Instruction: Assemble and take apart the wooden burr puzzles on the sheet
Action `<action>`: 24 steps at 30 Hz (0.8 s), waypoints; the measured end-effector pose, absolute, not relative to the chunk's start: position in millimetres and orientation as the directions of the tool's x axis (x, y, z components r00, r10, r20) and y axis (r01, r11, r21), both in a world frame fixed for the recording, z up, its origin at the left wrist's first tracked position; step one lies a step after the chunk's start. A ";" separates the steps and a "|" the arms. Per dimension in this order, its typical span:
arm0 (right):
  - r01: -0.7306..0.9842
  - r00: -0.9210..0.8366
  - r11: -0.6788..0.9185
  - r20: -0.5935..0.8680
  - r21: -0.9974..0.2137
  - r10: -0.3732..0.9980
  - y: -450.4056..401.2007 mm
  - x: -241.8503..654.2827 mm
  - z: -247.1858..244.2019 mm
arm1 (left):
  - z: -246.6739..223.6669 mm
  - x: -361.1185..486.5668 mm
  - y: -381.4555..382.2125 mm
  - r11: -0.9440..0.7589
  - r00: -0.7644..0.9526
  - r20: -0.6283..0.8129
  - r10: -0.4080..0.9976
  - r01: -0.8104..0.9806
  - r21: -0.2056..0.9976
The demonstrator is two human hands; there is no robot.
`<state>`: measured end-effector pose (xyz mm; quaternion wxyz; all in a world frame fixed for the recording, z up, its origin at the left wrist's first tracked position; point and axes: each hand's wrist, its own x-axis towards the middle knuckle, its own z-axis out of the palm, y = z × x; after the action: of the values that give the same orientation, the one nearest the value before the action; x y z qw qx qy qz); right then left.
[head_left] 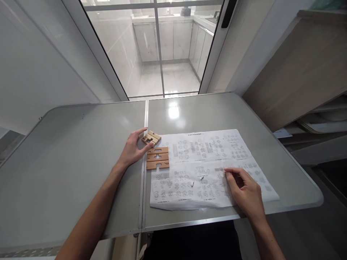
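My left hand [132, 148] grips a small set of light wooden notched blocks [154, 135], thumb on the near side and fingers on the far side. Just below them lie several darker wooden notched bars [157, 157], side by side, with cut-outs and dark handwritten marks. They overlap the left edge of a large printed sheet [211, 159] covered in small line diagrams. My right hand [245, 191] rests over the sheet's right half, thumb and index finger pinched at the paper; whether anything is between them I cannot make out.
The grey folding table [81, 173] has a metal-edged seam [143, 187] running beside the bars. Beyond its far edge stands a glass door [176, 47]. To the right is a wooden shelf unit [303, 68]. Two small dark marks or tears show on the sheet.
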<state>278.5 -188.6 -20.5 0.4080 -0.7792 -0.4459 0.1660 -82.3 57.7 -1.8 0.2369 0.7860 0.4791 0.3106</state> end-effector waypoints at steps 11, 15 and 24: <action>0.542 0.561 -0.301 0.072 -0.785 0.824 -189.0 277.4 -20.1 | -7.2 -83.9 61.9 -0.417 0.372 0.216 0.903 0.636 0.649; 0.559 0.543 -0.288 0.081 -0.777 0.836 -189.7 278.1 -20.9 | -5.2 -82.4 60.2 -0.421 0.385 0.212 0.898 0.612 0.670; 0.569 0.542 -0.276 0.101 -0.775 0.834 -189.3 277.3 -19.7 | -10.1 -81.4 62.6 -0.447 0.386 0.245 0.889 0.622 0.642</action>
<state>277.3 -189.3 -19.7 0.4005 -0.7814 -0.4490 0.1655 -81.4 62.6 -10.1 0.2306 0.8000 0.4723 0.2895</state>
